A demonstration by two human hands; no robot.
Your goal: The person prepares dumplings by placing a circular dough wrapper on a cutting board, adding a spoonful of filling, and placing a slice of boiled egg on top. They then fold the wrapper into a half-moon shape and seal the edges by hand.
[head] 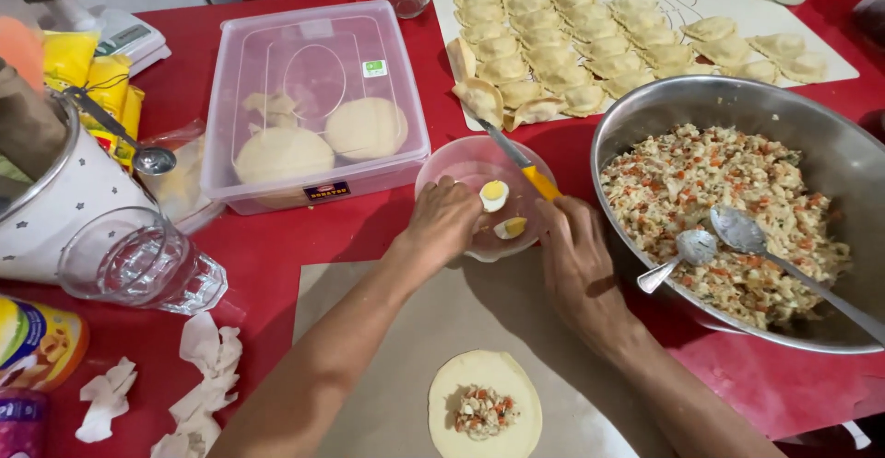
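Home kitchen, w/ a food-prep bench [277, 246] wearing a red cloth. Evidence sitting all over it: big steel bowl [834, 158] of chopped filling w/ two spoons at the right edge, rows of folded dumplings [553, 52] lying on a mat [830, 57] along the far edge, lidded plastic tub [313, 99] holding dough discs mid-bench. Small pink bowl [461, 168] w/ halved boiled eggs sitting centre, one filled dough round [486, 405] lying on paper at the near edge. Drinking glass [138, 264], patterned pot & snack packets crowding the left edge.
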